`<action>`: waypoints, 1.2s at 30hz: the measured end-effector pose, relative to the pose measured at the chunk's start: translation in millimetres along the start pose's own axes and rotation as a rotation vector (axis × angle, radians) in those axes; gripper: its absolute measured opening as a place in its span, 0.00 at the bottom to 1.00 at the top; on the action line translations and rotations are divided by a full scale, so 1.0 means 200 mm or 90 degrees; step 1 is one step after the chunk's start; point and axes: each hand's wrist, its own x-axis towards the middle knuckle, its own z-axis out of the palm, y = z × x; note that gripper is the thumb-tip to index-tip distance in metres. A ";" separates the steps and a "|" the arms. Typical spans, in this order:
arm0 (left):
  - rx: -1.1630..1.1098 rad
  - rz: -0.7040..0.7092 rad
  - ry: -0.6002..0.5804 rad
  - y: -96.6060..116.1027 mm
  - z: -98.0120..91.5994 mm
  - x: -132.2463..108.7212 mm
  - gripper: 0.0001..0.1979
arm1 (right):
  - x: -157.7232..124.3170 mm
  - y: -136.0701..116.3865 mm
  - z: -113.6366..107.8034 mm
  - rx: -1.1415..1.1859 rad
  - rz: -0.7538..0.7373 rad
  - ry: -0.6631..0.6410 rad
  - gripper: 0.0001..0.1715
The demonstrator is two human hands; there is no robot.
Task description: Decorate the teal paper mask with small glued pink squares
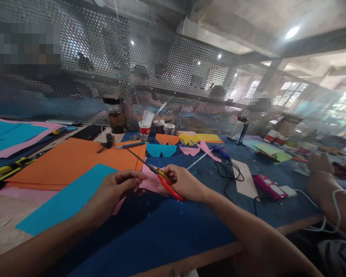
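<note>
Head view, right hand (188,184): wrapping around red-handled scissors (170,188), just the one pair, and pointing the blades up and left. Can't tell if actually biting into paper.
Left hand (112,191): bending fingers toward the thumb, just beside the scissors, so not spreading flat. Can't tell if really pinching anything.
Pink paper (152,182): lying right by both hands, partly hiding behind the left one. Looking like the piece being worked on, so probably not finished.
Notched cut-outs: counting four, sitting beyond the hands and looking done, outline-wise: orange cut-out (168,137), yellow cut-out (187,137), blue cut-out (158,151), pink cut-out (188,150). Showing blue marks on the orange and yellow ones; looking plain on the other two, so maybe lacking decoration there.
Orange sheets (60,159): stacking up to at least two, looking uncut.
Blue sheet (66,200): counting one, overlapping the orange, looking mostly unused too.
Glue gun (221,151): counting one, lying beside the pink strip (210,152).
Paper cups (145,127): grouping in a three near the perforated screen (184,57).
Co-worker's arm (323,188): reaching in at far right, well apart from the scissors.
</note>
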 end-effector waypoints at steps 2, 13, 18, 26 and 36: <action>-0.014 -0.005 -0.011 0.00 0.00 0.01 0.07 | 0.00 0.00 0.00 0.043 0.015 -0.031 0.22; 0.280 0.246 -0.005 0.07 0.00 -0.01 0.09 | -0.05 -0.14 -0.02 0.174 0.021 -0.023 0.23; 0.361 0.306 0.037 0.12 0.02 0.01 0.11 | -0.04 -0.13 -0.03 0.209 -0.012 -0.022 0.25; 0.350 0.207 -0.047 0.24 0.08 0.03 0.12 | -0.06 -0.14 -0.07 0.268 -0.078 -0.001 0.21; 0.288 0.140 -0.111 0.21 0.12 0.10 0.13 | -0.05 -0.11 -0.04 0.270 -0.083 0.018 0.20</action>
